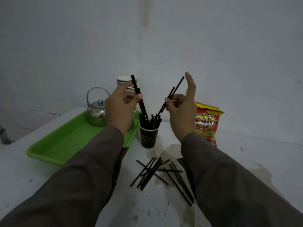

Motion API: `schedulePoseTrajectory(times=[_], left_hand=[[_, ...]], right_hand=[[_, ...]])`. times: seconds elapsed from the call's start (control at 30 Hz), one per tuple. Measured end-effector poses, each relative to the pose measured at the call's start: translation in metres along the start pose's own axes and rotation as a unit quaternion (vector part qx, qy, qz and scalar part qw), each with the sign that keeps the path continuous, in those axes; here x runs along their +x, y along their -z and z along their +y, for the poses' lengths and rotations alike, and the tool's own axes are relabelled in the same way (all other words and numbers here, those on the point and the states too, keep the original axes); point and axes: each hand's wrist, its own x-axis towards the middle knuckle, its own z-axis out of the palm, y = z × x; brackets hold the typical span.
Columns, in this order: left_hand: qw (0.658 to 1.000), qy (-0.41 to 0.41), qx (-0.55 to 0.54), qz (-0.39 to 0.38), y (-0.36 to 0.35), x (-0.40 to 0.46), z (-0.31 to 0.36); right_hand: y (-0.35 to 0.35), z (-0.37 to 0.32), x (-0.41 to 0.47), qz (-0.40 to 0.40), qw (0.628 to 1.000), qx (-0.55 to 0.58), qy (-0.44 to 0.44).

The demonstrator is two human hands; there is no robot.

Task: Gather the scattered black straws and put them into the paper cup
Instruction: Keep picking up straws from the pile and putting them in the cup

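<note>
A dark paper cup (148, 136) stands on the white table with several black straws upright in it. My left hand (122, 104) pinches a few black straws (139, 97) whose lower ends reach into the cup. My right hand (182, 108) pinches two black straws (172, 94) slanting down toward the cup's rim, its index finger raised. Several more black straws (157, 172) lie crossed in a loose pile on the table in front of the cup, between my sleeves.
A green tray (65, 141) lies left of the cup, carrying a metal kettle (96, 112) and a stack of paper cups (124, 82). A red snack bag (207, 123) stands to the right. The wall is close behind; the table's left edge is near the tray.
</note>
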Motion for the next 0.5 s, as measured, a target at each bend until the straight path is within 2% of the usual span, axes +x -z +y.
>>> schedulePoseTrajectory(times=[0.17,0.5], left_hand=[[0.994,-0.067,0.088,-0.025,-0.011,0.006,-0.014],[0.981,-0.048,0.156,-0.109,-0.032,-0.018,-0.060]], right_hand=[[-0.024,0.008,0.002,-0.003,0.996,-0.076,0.037],[-0.045,0.045,-0.024,-0.100,0.980,-0.173,-0.005]])
